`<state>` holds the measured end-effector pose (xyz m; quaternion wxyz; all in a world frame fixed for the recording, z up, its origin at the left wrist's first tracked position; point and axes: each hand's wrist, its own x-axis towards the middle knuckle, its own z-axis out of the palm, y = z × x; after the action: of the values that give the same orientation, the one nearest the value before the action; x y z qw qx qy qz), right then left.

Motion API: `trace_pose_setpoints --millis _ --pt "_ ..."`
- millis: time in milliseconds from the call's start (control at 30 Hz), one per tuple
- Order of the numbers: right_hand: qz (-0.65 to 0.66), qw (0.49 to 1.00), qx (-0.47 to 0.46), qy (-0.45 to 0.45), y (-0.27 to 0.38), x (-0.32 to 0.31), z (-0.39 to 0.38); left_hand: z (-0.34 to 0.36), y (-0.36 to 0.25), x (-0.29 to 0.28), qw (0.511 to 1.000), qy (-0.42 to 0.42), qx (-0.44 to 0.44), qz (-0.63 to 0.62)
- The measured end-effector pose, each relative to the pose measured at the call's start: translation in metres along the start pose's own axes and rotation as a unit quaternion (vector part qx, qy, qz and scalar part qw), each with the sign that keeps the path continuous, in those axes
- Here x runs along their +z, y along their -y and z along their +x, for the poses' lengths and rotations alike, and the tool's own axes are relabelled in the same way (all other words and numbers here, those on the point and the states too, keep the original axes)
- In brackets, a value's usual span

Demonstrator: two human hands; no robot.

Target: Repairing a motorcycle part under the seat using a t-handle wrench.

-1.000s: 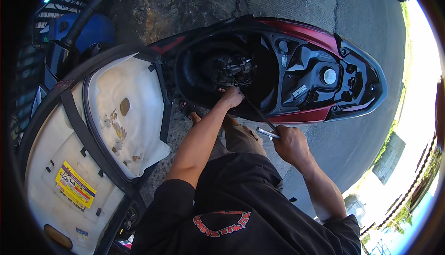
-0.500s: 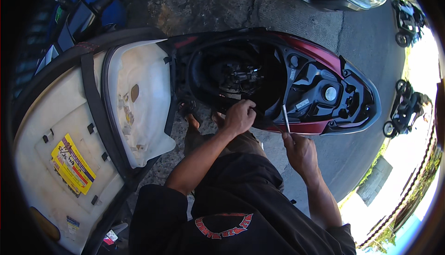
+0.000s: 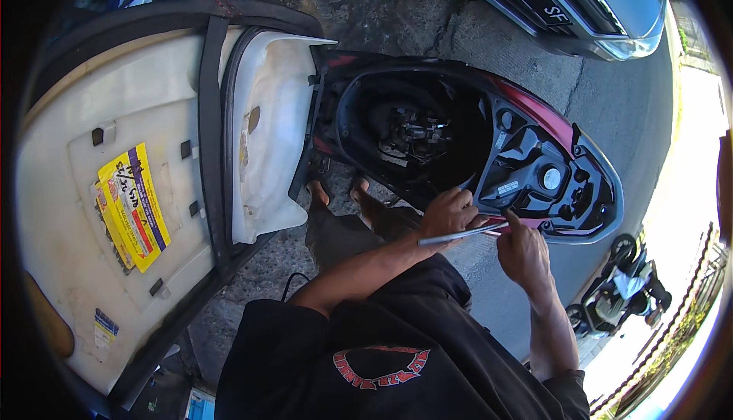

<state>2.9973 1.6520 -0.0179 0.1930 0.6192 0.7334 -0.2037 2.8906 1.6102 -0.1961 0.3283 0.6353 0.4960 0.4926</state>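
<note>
My left hand [image 3: 450, 212] is closed beside the near rim of a red-and-black scooter's [image 3: 534, 103] open storage bay [image 3: 458, 153]; what its curled fingers hold is hard to make out. A silver metal rod [image 3: 447, 238] crosses just below it toward my right hand [image 3: 523, 252], which is closed around the tool's end near the red side panel. Inside the dark bay, metal engine parts [image 3: 416, 134] show through an opening. The fuel cap [image 3: 550, 179] sits to the right. The raised seat [image 3: 84, 191] fills the left, its pale underside bearing yellow stickers [image 3: 130, 206].
A silver car [image 3: 626, 0] stands beyond the scooter at upper right. A motorbike with a rider [image 3: 618, 290] is on the road [image 3: 626, 114] at lower right, near a chain [image 3: 672, 328]. My bare lower legs [image 3: 359, 191] show below the bay.
Both hands have moved right along the bay's near edge, and the silver rod has swung from upright to nearly level. The view has shifted, showing more of the car; the motorbikes on the road have changed position.
</note>
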Motion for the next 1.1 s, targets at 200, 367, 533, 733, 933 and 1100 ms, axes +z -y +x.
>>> trace_pose_setpoints --millis 200,367,533,733,933,1100 --pt "0.059 0.964 -0.211 0.151 0.024 0.001 -0.002 0.015 0.0 0.004 1.0 0.001 0.013 -0.026" --pt "-0.071 0.99 -0.04 0.113 0.004 0.002 0.001 0.01 0.0 0.003 1.0 0.0 0.027 0.009" --pt "0.039 0.976 -0.175 0.122 0.03 0.001 0.0 0.009 -0.004 0.007 0.998 0.035 -0.03 -0.03" --pt "-0.074 0.993 -0.04 0.081 -0.005 -0.002 0.004 0.014 -0.005 0.002 0.999 0.025 -0.032 -0.012" --pt "0.004 0.976 -0.148 0.162 0.038 0.001 0.008 0.007 0.001 0.019 0.997 0.05 -0.005 -0.063" --pt "-0.104 0.987 -0.039 0.113 -0.013 -0.01 0.017 0.011 0.0 0.0 0.999 0.035 -0.023 -0.008"
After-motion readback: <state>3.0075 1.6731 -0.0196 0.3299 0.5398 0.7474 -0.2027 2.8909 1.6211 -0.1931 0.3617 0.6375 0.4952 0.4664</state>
